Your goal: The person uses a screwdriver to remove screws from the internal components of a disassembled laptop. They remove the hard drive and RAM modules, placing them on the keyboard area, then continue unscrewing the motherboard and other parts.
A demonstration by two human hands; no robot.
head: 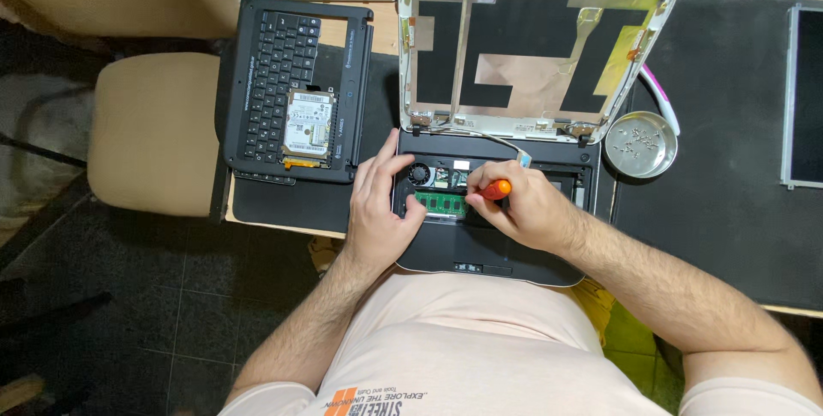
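Right hand (527,210) gripping orange screwdriver (495,189), left hand (377,210) open on laptop base (480,253), screw dish (640,144) beside.

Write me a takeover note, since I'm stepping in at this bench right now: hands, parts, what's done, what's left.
Left hand: flat on the left edge of the opened laptop base, steadying it, holding nothing.
Right hand: grips an orange-handled screwdriver, tip down in the open bay beside the green memory module.
Done: keyboard panel is off and lies to the left with the hard drive on it; screen back cover is bare; screen panel lies far right; loose screws sit in the metal dish.
Left: memory module and fan are still in the base.
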